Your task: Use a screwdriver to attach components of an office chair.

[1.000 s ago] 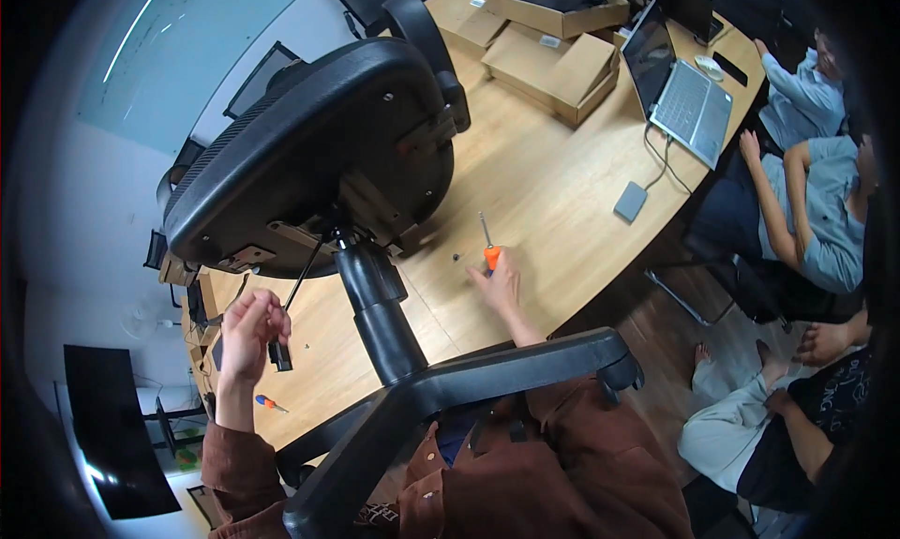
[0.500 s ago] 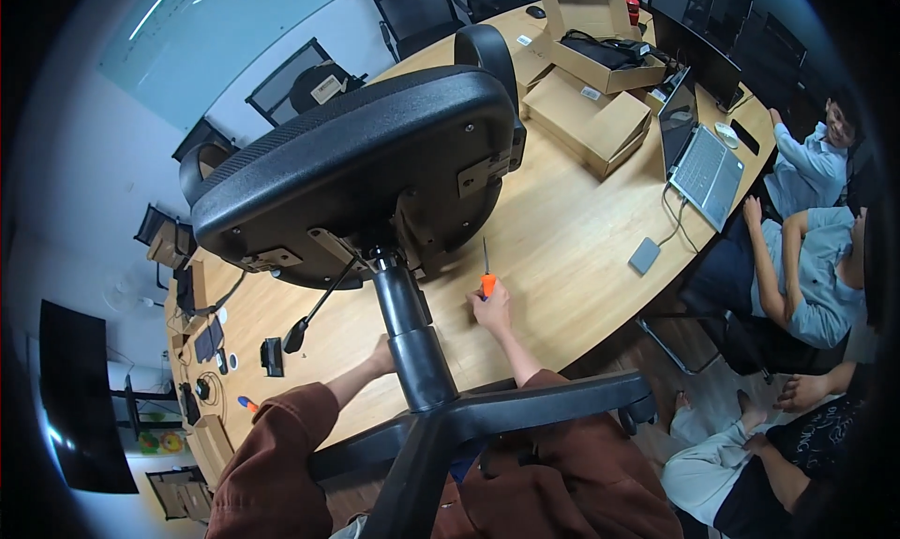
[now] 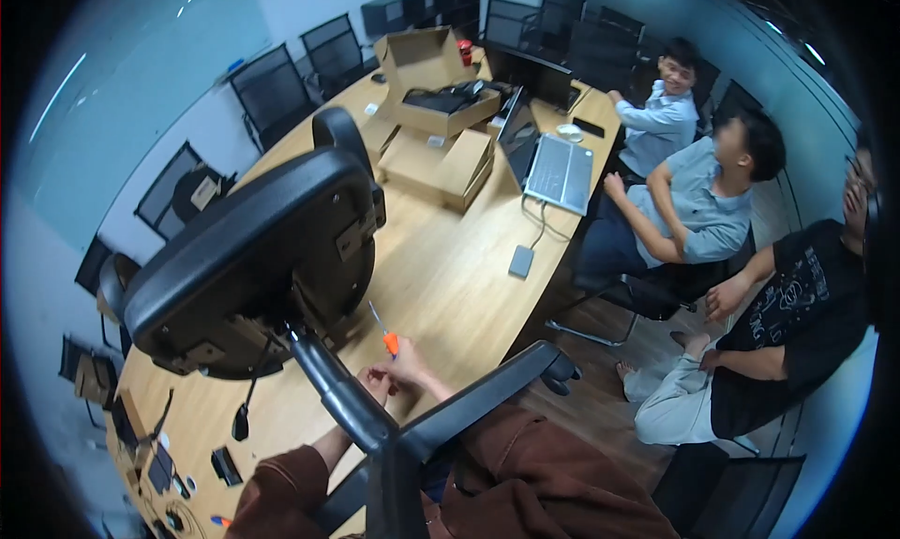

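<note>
Your right hand (image 3: 412, 363) grips a screwdriver (image 3: 391, 343) with a rounded orange handle and slim metal shaft, over the smooth wood-grain table (image 3: 450, 295). Your left hand (image 3: 374, 383) bunches its fingers just beside; whether they pinch anything, I can't tell. The tipped office chair's glossy cylindrical column (image 3: 323, 372) slants nearby.

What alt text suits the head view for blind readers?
A person's right hand holds an orange screwdriver close to their left hand, beside the post of a tipped office chair. Cardboard boxes and a laptop stand on the table; three people sit at right.
</note>
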A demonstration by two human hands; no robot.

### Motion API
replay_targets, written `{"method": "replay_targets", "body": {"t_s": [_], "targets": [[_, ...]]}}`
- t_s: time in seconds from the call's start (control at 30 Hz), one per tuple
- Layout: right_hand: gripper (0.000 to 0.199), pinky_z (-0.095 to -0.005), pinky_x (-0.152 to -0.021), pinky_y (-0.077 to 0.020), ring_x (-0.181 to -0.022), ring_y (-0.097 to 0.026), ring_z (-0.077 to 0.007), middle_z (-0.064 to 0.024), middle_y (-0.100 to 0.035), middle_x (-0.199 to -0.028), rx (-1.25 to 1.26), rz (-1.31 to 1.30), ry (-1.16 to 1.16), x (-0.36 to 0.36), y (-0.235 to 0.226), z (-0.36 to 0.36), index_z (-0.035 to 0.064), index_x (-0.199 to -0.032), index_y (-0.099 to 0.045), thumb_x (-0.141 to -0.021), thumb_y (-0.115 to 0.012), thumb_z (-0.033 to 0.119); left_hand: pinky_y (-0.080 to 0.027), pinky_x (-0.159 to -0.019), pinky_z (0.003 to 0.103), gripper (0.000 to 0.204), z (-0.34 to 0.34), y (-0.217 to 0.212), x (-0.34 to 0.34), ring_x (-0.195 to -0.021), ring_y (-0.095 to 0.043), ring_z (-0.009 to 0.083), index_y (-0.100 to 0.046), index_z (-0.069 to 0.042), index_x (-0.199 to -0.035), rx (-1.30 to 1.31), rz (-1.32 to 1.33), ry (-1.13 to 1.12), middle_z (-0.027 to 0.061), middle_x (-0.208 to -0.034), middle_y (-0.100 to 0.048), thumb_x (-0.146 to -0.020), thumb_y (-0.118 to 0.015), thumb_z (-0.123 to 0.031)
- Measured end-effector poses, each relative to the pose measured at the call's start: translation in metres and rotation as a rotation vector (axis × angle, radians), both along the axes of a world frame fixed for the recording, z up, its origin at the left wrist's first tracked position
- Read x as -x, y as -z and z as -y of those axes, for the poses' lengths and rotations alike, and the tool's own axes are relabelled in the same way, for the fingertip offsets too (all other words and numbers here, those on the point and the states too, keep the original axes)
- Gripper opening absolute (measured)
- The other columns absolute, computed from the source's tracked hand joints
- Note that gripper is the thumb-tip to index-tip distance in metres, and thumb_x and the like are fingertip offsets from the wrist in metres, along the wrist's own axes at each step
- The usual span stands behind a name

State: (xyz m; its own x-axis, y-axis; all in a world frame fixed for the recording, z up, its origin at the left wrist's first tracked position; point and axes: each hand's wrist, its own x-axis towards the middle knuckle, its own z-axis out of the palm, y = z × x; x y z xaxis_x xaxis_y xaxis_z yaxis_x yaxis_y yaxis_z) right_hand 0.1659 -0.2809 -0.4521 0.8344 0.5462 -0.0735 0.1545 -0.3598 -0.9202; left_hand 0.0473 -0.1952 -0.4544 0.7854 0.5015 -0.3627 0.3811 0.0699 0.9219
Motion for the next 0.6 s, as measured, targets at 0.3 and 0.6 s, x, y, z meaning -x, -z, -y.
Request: {"method": "replay_targets", "body": {"t_s": [0.3,0.6], "targets": [[0.054,-0.0374,-0.068,-0.0526,-0.075,-0.066,-0.0268,-0.0142,-0.067,-0.081,0.186,-0.02,-0.071,-0.015,-0.025,0.024,0.0008,-0.089,-0.062,-0.061,-0.091,0.037,-0.055,-0.065,0.03,0.02,0.011,-0.006,-0.011,-0.067,-0.067,0.017,-0.067,0.004,-0.085,0.018,0.0,0.035,0.0092,-0.076,-0.067,-0.094,-0.057,-0.012],[0.039,-0.0461,-0.076,-0.0503,-0.089,-0.064,-0.0413,-0.0213,-0.067,-0.095,0.217,-0.015,-0.054,-0.029,-0.033,0.073,0.0073,-0.105,-0.066,-0.092,-0.057,0.043,-0.049,-0.065,0.029,0.026,-0.01,0.056,-0.063,-0.072,-0.057,0.0149,-0.065,-0.001,-0.102,0.604,0.1,-0.335,0.0031,-0.082,-0.058,-0.098,-0.059,-0.026]]}}
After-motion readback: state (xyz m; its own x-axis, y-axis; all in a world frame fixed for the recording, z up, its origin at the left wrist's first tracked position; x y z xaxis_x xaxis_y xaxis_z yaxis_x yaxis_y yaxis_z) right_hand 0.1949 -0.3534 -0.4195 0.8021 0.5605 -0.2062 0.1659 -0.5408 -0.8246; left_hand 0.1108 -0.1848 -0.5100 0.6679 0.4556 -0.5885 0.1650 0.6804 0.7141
